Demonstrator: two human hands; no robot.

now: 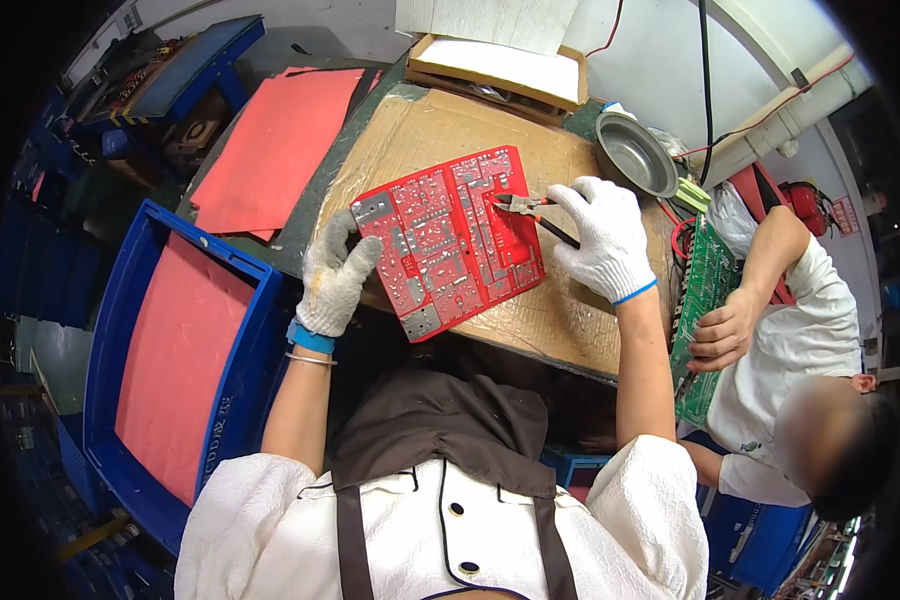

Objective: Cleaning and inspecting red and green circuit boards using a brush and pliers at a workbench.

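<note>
The left hand (335, 278), gloved, is gripping the near-left edge of the red board (450, 240) and propping it tilted on the cardboard (570, 310) that covers the bench. The right hand (602, 238) is clenching around the cutters (530, 208) — their tip is touching the upper right part of the board, solder side up. To do this well, I'd say, she should be keeping the blades flat to the board and the left hand steady, so that no trace gets nicked (a slipping board is the main worry). Beyond the cardboard a metal bowl (635, 155) is sitting just past the right hand, well placed for scraps. On the left a blue crate (240, 350) is holding a pink sheet — and at the right a co-worker's hand (722, 335) is holding a green board (700, 320) on edge.
</note>
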